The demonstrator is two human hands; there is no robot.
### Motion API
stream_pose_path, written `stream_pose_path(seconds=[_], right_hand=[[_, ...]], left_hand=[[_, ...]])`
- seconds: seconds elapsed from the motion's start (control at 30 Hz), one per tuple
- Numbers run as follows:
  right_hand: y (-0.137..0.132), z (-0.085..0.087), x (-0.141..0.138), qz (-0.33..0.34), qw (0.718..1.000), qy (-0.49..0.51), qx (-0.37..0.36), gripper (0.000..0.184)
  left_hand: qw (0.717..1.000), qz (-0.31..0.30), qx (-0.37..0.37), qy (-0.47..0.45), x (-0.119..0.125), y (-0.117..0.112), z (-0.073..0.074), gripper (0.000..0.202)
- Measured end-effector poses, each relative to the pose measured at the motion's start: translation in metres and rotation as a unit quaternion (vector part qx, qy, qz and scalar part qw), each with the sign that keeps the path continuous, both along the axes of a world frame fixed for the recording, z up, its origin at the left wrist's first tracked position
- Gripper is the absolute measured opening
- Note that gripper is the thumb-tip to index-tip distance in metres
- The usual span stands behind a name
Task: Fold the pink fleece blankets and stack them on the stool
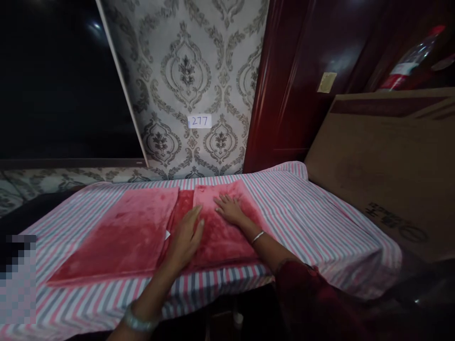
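Fleece (121, 232) lies long axis left-right on striped sheet (313, 227), under both hands; left hand (184, 239) at center gap, right hand (230, 210) flat on right panel, open, apart.

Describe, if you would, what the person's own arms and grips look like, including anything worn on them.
The left grip and right grip are bare, without gloves. The left forearm has no visible sleeve and wears a wide, pale bangle. The right forearm wears a thin silver bangle and disappears into a dark red sleeve.
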State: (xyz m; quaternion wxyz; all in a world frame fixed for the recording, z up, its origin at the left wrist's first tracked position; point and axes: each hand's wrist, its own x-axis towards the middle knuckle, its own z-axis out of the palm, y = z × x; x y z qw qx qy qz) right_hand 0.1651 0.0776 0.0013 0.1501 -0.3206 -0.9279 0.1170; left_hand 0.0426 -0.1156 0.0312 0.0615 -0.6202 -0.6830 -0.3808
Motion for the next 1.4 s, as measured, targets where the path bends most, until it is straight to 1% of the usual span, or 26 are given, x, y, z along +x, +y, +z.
stream_pose_path(seconds=[0.07, 0.1, 0.13, 0.17, 0.23, 0.3, 0.37, 0.43, 0.47, 0.53, 0.67, 0.8, 0.9, 1.0, 1.03, 1.1, 1.2, 1.27, 1.33, 1.4], right_hand=[[0.006, 0.003, 0.005, 0.004, 0.993, 0.105, -0.049, 0.047], [0.011, 0.005, 0.01, 0.0, 0.985, 0.155, -0.069, 0.044], [0.018, 0.006, 0.016, -0.008, 0.977, 0.196, -0.083, 0.042], [0.026, 0.008, 0.024, -0.021, 0.97, 0.226, -0.092, 0.041], [0.047, 0.011, 0.045, -0.053, 0.96, 0.258, -0.098, 0.042], [0.071, 0.015, 0.069, -0.086, 0.947, 0.288, -0.115, 0.045], [0.096, 0.017, 0.091, -0.111, 0.934, 0.307, -0.143, 0.047], [0.117, 0.018, 0.104, -0.12, 0.925, 0.313, -0.182, 0.05], [0.126, 0.018, 0.107, -0.118, 0.921, 0.311, -0.203, 0.051], [0.141, 0.017, 0.105, -0.105, 0.916, 0.303, -0.242, 0.053], [0.168, 0.017, 0.082, -0.068, 0.911, 0.278, -0.298, 0.053], [0.194, 0.021, 0.058, -0.028, 0.912, 0.236, -0.335, 0.056], [0.209, 0.025, 0.046, 0.002, 0.912, 0.196, -0.359, 0.057], [0.221, 0.026, 0.039, 0.039, 0.91, 0.133, -0.391, 0.056], [0.224, 0.025, 0.037, 0.051, 0.913, 0.114, -0.388, 0.055], [0.23, 0.022, 0.034, 0.058, 0.931, 0.096, -0.347, 0.046], [0.235, 0.011, 0.03, 0.029, 0.957, 0.115, -0.265, 0.029], [0.234, 0.003, 0.029, 0.015, 0.962, 0.122, -0.245, 0.023], [0.23, -0.001, 0.031, 0.004, 0.965, 0.128, -0.229, 0.021], [0.226, 0.001, 0.036, -0.01, 0.968, 0.132, -0.213, 0.026]], left_hand=[[0.999, 0.013, -0.051, -0.008, 0.0, 0.048, 0.02, 0.053], [0.995, 0.03, -0.098, 0.001, 0.001, 0.072, 0.027, 0.055], [0.987, 0.06, -0.147, 0.017, 0.002, 0.095, 0.032, 0.057], [0.979, 0.088, -0.181, 0.033, 0.003, 0.115, 0.034, 0.059], [0.968, 0.127, -0.211, 0.045, 0.004, 0.142, 0.031, 0.062], [0.963, 0.148, -0.219, 0.046, 0.002, 0.154, 0.018, 0.062], [0.957, 0.166, -0.227, 0.072, 0.0, 0.155, 0.0, 0.06], [0.949, 0.182, -0.228, 0.118, -0.003, 0.152, -0.015, 0.059], [0.946, 0.187, -0.225, 0.141, -0.004, 0.151, -0.021, 0.059], [0.942, 0.191, -0.218, 0.168, -0.006, 0.15, -0.028, 0.059], [0.941, 0.195, -0.215, 0.177, -0.008, 0.153, -0.029, 0.057], [0.94, 0.191, -0.214, 0.183, -0.01, 0.155, -0.031, 0.057], [0.938, 0.192, -0.22, 0.184, -0.011, 0.156, -0.033, 0.057], [0.939, 0.189, -0.225, 0.18, -0.013, 0.156, -0.034, 0.057], [0.939, 0.187, -0.227, 0.179, -0.014, 0.157, -0.034, 0.057], [0.94, 0.181, -0.228, 0.176, -0.015, 0.157, -0.035, 0.057], [0.942, 0.173, -0.229, 0.176, -0.017, 0.157, -0.036, 0.056], [0.94, 0.171, -0.237, 0.175, -0.017, 0.156, -0.035, 0.056], [0.938, 0.171, -0.249, 0.171, -0.017, 0.156, -0.034, 0.057], [0.936, 0.17, -0.258, 0.166, -0.016, 0.157, -0.032, 0.058]])
